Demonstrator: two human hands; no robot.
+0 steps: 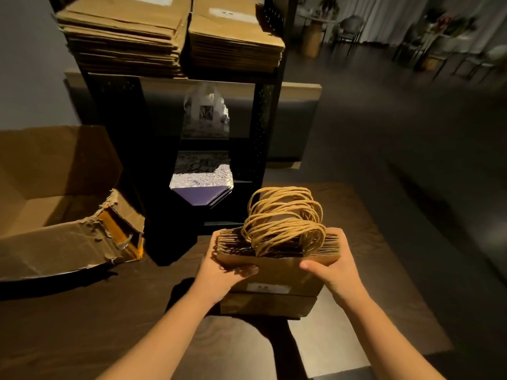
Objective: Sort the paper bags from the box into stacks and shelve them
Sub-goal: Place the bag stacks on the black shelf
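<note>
Bundle of paper bags [277, 272], gripped at either end by left hand [223, 272] and right hand [333, 270], above the surface [109, 325].

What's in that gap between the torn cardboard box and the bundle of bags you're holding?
Only bare dark table, as the head view shows. The box sits left, the bundle of bags right.

I hold a bundle of brown paper bags [277, 270] upright over the dark table [109, 311], my left hand [222, 270] gripping its nine o'clock end, my right hand [333, 267] its three o'clock end. Their twine handles [285, 218] loop upward. A torn box [63, 198] sits at nine o'clock; a shelf [263, 119] with stacked bags [170, 37] stands at twelve.
</note>
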